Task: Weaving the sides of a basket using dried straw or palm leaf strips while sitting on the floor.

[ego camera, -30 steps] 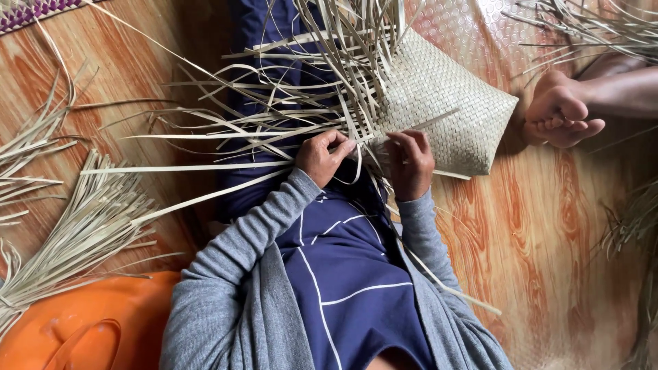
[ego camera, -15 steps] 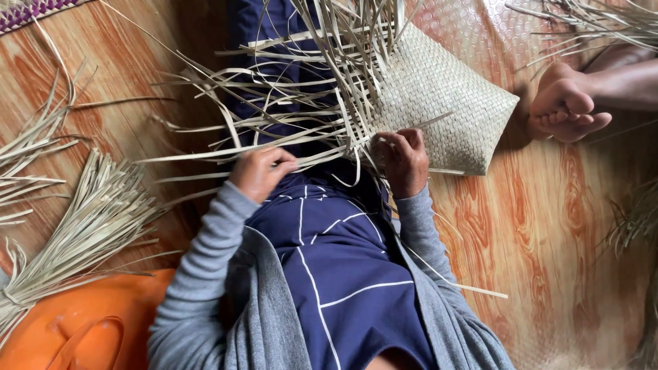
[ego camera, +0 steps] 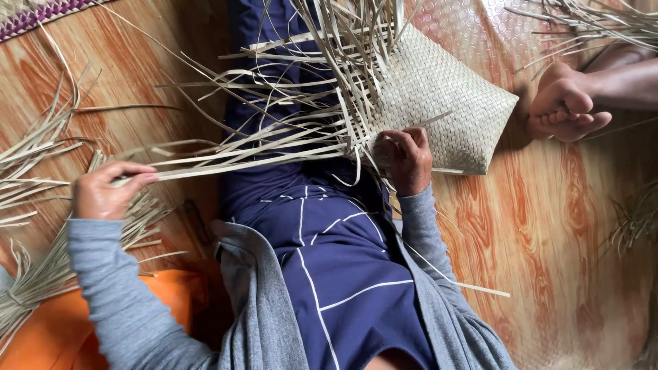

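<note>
Head view: left hand (ego camera: pixel 103 192) grip pinched on drawn-out strips (ego camera: pixel 233 161), right hand (ego camera: pixel 406 159) grip clamped on woven mat (ego camera: pixel 445 109).

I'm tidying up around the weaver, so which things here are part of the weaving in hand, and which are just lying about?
In hand:
woven mat
pulled strips, pinched by left hand
right hand on the weave's edge

Lying about:
loose strip bundles on the floor
orange cushion
another person's foot

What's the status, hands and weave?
Left hand pinching long strips. Right hand gripping woven mat edge. Loose strips crowd the weave; another person's foot beside mat.
</note>
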